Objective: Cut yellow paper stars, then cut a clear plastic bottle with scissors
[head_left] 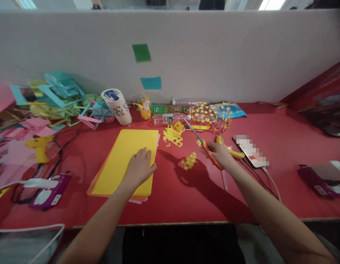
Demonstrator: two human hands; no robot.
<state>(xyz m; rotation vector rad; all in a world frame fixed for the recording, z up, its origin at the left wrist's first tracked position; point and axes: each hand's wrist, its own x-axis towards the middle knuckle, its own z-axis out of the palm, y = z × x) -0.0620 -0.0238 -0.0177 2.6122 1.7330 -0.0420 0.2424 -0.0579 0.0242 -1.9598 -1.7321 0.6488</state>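
Observation:
My left hand (141, 167) lies with fingers spread on a stack of yellow paper (117, 157), which has orange and pink sheets under it. Scissors with red and yellow handles (214, 157) are held in my right hand (219, 154), blades pointing up and left over the table. Left of that hand is a small pile of gold stars (189, 161). Yellow paper scraps (173, 135) lie near the scissor tips, beside a yellow cutter (200, 128). A yellow glue gun (234, 151) rests just beyond my right hand.
Plastic bottles (170, 118) lie along the back near a white cup (119, 106). Folded coloured paper (59, 95), another glue gun (40, 148) and a purple power strip (52, 190) are left. A phone (249, 151) and second power strip (321, 183) are right.

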